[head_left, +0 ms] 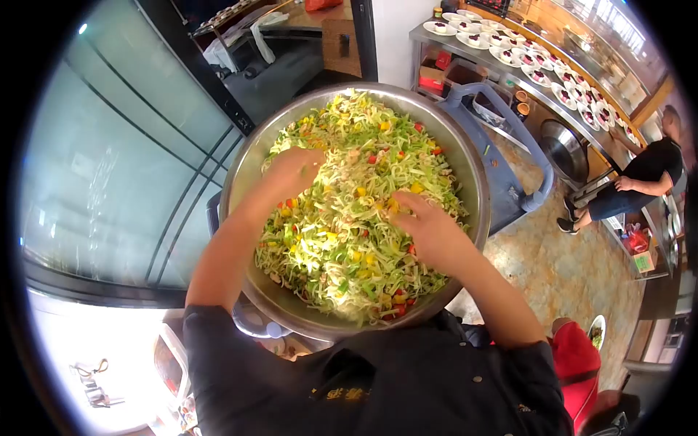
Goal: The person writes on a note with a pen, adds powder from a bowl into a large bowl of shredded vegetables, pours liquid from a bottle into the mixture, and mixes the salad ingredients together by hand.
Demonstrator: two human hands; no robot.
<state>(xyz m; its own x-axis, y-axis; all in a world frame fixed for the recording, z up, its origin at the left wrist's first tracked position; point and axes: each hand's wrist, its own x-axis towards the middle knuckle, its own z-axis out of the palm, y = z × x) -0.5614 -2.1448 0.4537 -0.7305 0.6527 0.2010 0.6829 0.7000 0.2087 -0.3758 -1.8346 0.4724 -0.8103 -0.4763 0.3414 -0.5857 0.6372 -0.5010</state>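
A large metal bowl point(476, 171) in front of me is filled with shredded green vegetable salad point(342, 218), mixed with yellow and red pieces. Over the left part of the salad is my left hand point(299, 166), knuckles up; its fingers point down and are mostly hidden, so I cannot make out whether they hold anything. My right hand point(429, 229) reaches into the right side of the salad. Its fingers are apart and bent, with the tips among the shreds.
The bowl sits on a blue-grey cart point(502, 171). A steel counter point(454, 47) at upper right carries many white plates point(538, 75) of food. A person in black point(647, 171) stands beside it. To my left is a frosted glass door point(109, 160); someone in red point(578, 363) is close at lower right.
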